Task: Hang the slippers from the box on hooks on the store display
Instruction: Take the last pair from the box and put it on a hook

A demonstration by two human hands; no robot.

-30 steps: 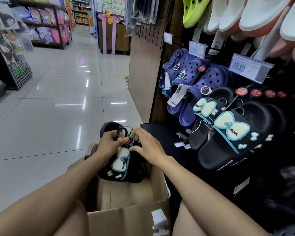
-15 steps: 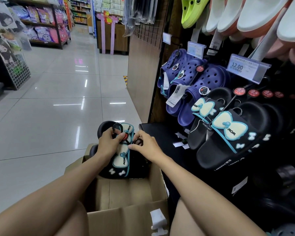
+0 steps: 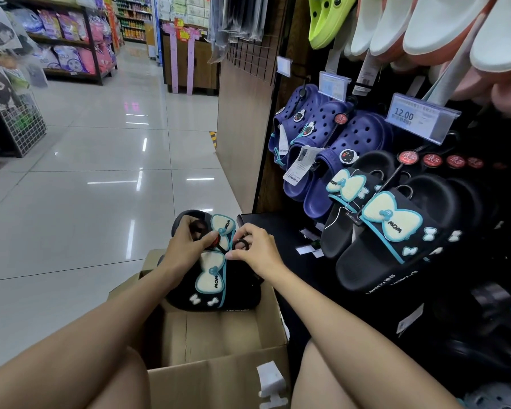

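While my left hand (image 3: 189,249) and right hand (image 3: 255,250) pinch the slippers (image 3: 213,278) at frame center, a loose ring (image 3: 242,245) could drop them into the box (image 3: 219,335).

A glossy pale tiled floor (image 3: 86,187) carries an open cardboard box (image 3: 219,370), which stands between the person's knees, just beside the dark base ledge (image 3: 281,231) of the display. Small white tags (image 3: 307,248) lie on that ledge. Farther off, a wire rack (image 3: 27,128) and a shelf unit (image 3: 80,48) stand on the tiles.
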